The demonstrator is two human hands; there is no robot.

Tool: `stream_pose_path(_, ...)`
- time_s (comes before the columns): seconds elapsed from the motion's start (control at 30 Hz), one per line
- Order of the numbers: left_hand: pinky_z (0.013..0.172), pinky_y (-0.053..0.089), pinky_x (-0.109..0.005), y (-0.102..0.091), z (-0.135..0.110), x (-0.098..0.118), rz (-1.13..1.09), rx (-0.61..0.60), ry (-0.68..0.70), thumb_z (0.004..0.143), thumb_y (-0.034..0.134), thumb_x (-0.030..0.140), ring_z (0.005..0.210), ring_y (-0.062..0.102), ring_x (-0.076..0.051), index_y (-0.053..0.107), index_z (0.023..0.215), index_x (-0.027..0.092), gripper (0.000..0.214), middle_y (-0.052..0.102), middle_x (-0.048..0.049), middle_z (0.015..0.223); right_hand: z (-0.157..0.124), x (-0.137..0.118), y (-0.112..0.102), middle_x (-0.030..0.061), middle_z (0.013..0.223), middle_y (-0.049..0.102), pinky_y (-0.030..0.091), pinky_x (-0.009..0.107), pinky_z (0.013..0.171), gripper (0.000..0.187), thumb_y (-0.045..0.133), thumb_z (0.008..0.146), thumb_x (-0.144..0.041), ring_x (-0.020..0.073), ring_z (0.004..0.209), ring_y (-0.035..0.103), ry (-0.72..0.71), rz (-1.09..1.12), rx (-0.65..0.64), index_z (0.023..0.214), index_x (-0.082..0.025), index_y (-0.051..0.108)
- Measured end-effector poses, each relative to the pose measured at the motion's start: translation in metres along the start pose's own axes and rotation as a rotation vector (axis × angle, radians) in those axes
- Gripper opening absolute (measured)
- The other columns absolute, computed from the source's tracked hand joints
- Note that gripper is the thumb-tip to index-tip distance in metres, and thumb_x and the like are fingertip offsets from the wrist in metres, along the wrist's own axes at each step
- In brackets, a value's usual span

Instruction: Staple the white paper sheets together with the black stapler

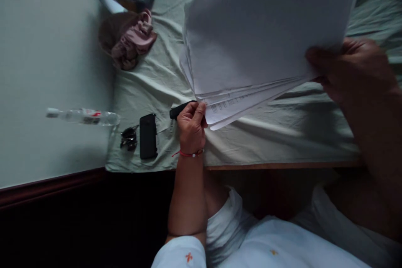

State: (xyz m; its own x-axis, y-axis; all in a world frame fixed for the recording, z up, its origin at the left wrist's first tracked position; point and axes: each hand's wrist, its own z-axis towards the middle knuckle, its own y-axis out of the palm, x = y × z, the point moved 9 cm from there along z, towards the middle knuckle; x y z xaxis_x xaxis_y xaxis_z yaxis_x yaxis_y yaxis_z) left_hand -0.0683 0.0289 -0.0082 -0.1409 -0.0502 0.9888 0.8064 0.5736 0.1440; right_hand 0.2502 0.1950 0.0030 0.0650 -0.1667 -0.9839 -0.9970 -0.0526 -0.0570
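Observation:
A thick sheaf of white paper sheets (260, 33) is held up over a bed with a pale green sheet (163, 79). My right hand (351, 69) is closed on the sheaf's right edge, thumb on top. My left hand (191, 125) is closed around a black stapler-like tool (179, 109) and pinches the sheaf's lower left corner, where lines of print show. A red string bracelet circles my left wrist.
On the sheet left of my left hand lie a black phone (148, 135) and a bunch of keys (128, 138). A clear plastic bottle (83, 116) lies by the white wall. Pink cloth (135, 39) is bunched further up. A wooden bed edge (282, 166) runs below.

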Motion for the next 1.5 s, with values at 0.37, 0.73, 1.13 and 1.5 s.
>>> stream_pose_path(0.37,0.042,0.032,-0.017,-0.0021,-0.001,0.001,0.018,0.019,-0.014,0.065,0.093,0.036,0.047,0.041,-0.004,0.063,0.066,0.019,0.035,0.049,0.0063,0.055,-0.0016,-0.0005,0.0024,-0.0035,0.07,0.055,0.046,0.026,0.058,0.012,0.067,0.072,-0.029,0.0062,0.063,0.055,0.002,0.007,-0.022,0.078,-0.019,0.062)
stream_pose_path(0.73,0.047,0.04,-0.016,-0.0024,-0.0013,0.0005,-0.008,0.014,-0.008,0.063,0.095,0.036,0.051,0.048,-0.005,0.066,0.068,0.018,0.035,0.055,0.0051,0.059,-0.0015,0.0019,0.0016,-0.005,0.067,0.055,0.045,0.026,0.058,0.013,0.067,0.072,-0.027,0.0054,0.061,0.055,0.029,-0.018,-0.011,0.078,-0.017,0.061)
stream_pose_path(1.13,0.046,0.037,-0.017,-0.0035,-0.0021,0.0011,0.031,0.024,-0.016,0.067,0.091,0.035,0.049,0.046,-0.005,0.063,0.068,0.018,0.033,0.052,0.0057,0.058,-0.0007,0.0007,0.0033,-0.0041,0.068,0.055,0.046,0.027,0.061,0.015,0.067,0.072,-0.028,0.0058,0.063,0.055,-0.002,0.007,-0.037,0.074,-0.016,0.059)
stream_pose_path(1.5,0.045,0.036,-0.016,-0.0023,-0.0028,0.0018,0.0,-0.001,-0.007,0.065,0.092,0.031,0.048,0.043,-0.005,0.065,0.067,0.018,0.03,0.05,0.0057,0.057,-0.001,0.001,0.0035,-0.0029,0.068,0.053,0.045,0.025,0.059,0.018,0.067,0.072,-0.03,0.0057,0.062,0.054,-0.003,-0.02,-0.042,0.076,-0.016,0.059)
